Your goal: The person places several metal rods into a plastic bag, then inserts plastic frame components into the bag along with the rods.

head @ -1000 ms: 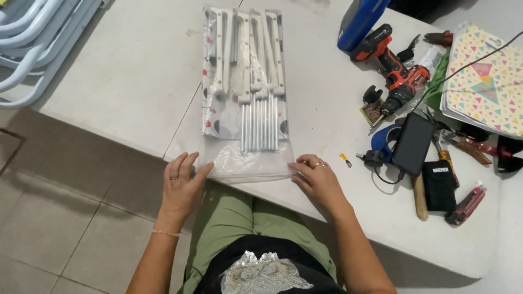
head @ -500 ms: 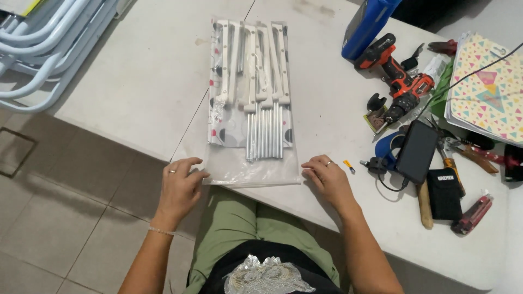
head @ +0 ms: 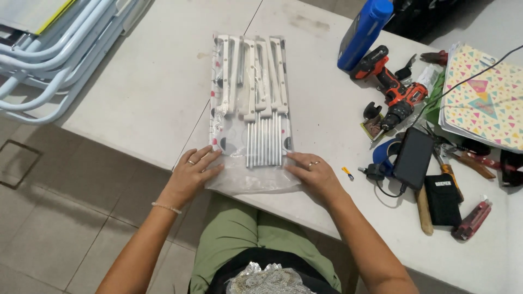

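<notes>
Your left hand (head: 192, 173) and right hand (head: 313, 174) lie flat, fingers spread, each grip pressing a near corner of the clear plastic bag (head: 251, 109) of white brackets and metal rods on the worktop (head: 152, 92). Keep both palms level. The bag now lies squarer than a second ago.

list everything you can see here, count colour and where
plastic bag of white brackets and metal rods: one, clear, table's near edge
table: one, white, centre
folded tube frames: several, pale blue-white, top left
bottle: one, blue, top centre-right
cordless drill: one, red and black, right of bag
phone: one, black, right
patterned folder: one, cream with triangles, far right
hand tools: several, mixed, right edge
left hand: on bag's left corner
right hand: on bag's right corner
</notes>
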